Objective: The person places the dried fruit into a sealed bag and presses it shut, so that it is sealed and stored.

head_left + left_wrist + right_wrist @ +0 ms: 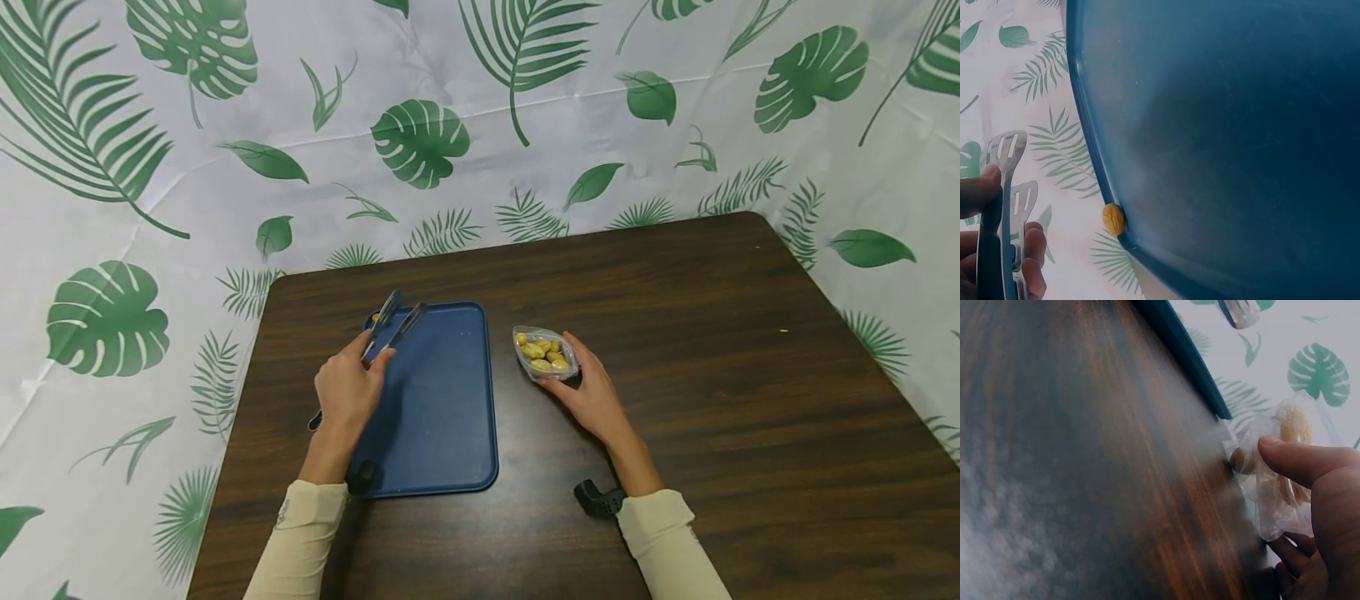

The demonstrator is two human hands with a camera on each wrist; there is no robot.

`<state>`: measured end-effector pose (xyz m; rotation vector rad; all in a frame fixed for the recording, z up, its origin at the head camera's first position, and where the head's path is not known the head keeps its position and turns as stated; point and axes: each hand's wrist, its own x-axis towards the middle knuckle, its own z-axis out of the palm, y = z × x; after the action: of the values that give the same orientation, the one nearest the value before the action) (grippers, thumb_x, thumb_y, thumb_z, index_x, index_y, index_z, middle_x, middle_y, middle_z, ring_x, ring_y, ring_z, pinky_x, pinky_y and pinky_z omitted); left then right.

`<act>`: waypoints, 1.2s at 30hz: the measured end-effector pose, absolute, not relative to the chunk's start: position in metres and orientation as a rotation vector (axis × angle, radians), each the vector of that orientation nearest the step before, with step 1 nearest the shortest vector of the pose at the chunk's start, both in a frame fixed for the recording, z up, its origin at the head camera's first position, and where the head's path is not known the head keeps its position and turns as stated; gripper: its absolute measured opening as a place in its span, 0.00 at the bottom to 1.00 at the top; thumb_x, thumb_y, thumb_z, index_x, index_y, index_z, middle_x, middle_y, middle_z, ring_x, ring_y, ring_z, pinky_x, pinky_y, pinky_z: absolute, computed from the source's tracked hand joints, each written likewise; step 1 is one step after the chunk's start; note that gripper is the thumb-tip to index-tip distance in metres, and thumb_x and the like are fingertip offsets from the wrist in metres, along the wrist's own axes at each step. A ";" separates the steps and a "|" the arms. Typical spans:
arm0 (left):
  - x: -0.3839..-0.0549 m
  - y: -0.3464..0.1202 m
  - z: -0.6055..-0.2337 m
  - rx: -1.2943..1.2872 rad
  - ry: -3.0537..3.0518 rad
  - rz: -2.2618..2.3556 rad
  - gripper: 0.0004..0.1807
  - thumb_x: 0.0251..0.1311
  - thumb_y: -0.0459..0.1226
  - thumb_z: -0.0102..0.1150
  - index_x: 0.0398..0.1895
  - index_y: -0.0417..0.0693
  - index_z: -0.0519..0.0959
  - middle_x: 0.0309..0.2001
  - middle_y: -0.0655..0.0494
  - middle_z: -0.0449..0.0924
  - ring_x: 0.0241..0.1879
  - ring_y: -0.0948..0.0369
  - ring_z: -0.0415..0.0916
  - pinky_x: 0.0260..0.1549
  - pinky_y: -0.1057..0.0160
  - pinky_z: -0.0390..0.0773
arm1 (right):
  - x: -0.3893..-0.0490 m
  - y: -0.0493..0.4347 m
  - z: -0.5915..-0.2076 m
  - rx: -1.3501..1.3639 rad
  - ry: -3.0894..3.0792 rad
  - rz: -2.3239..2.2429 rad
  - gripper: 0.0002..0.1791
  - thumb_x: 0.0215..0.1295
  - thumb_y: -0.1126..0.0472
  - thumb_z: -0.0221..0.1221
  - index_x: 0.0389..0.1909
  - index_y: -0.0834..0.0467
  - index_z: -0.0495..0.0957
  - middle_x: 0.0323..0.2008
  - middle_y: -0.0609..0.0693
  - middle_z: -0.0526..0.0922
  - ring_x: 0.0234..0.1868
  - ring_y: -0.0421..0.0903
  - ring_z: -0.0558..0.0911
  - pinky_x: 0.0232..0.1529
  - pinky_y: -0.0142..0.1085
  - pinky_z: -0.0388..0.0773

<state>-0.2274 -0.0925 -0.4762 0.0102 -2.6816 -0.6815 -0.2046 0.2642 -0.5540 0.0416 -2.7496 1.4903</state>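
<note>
My left hand [348, 387] grips a pair of metal tongs [408, 323] above the left part of a blue tray [442, 400]. In the left wrist view the tongs' slotted ends stand apart with nothing between them. One yellow-brown oval piece [1114, 219] with a groove along it sits at the tray's far-left corner. Right of the tray, my right hand [596, 400] holds a clear plastic bag [519, 353], thumb on one side and fingers on the other. Several yellowish oval pieces [534, 351] show through its open top. Whether the bag touches the table is unclear.
The dark wood table [712, 375] extends to the right, with a tiny yellow scrap [783, 331] on it. A leaf-patterned white sheet [315, 183] hangs behind and beside the table. Each wrist wears a black camera mount [600, 498].
</note>
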 end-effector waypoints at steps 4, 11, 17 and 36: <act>-0.228 -0.094 -0.477 0.047 -2.698 -0.675 0.29 0.63 0.46 0.71 0.62 0.39 0.82 0.30 0.38 0.88 0.27 0.44 0.85 0.31 0.39 0.79 | -0.205 0.264 -0.554 0.039 -2.754 1.491 0.50 0.65 0.48 0.70 0.81 0.56 0.55 0.78 0.62 0.62 0.78 0.65 0.61 0.74 0.66 0.58; -0.229 -0.097 -0.478 0.090 -2.709 -0.681 0.29 0.64 0.46 0.70 0.63 0.38 0.81 0.33 0.36 0.89 0.29 0.41 0.86 0.33 0.37 0.80 | -0.205 0.265 -0.554 0.036 -2.761 1.492 0.50 0.65 0.47 0.70 0.81 0.55 0.55 0.79 0.62 0.62 0.78 0.65 0.61 0.73 0.66 0.58; -0.231 -0.100 -0.483 0.089 -2.659 -0.622 0.27 0.64 0.46 0.70 0.60 0.37 0.82 0.39 0.33 0.88 0.32 0.34 0.85 0.30 0.34 0.79 | -0.205 0.265 -0.555 0.031 -2.771 1.488 0.50 0.65 0.47 0.70 0.82 0.55 0.54 0.79 0.62 0.61 0.78 0.65 0.61 0.74 0.66 0.58; -0.236 -0.103 -0.489 0.176 -2.742 -0.558 0.28 0.66 0.47 0.67 0.61 0.35 0.80 0.47 0.29 0.86 0.38 0.31 0.85 0.35 0.32 0.79 | -0.205 0.266 -0.556 0.049 -2.751 1.487 0.50 0.65 0.48 0.70 0.81 0.55 0.55 0.79 0.62 0.62 0.78 0.65 0.61 0.73 0.66 0.58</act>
<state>-0.2365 -0.1028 -0.4887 0.1764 -2.7423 -0.5579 -0.2054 0.2656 -0.5561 0.0485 -2.7513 1.4866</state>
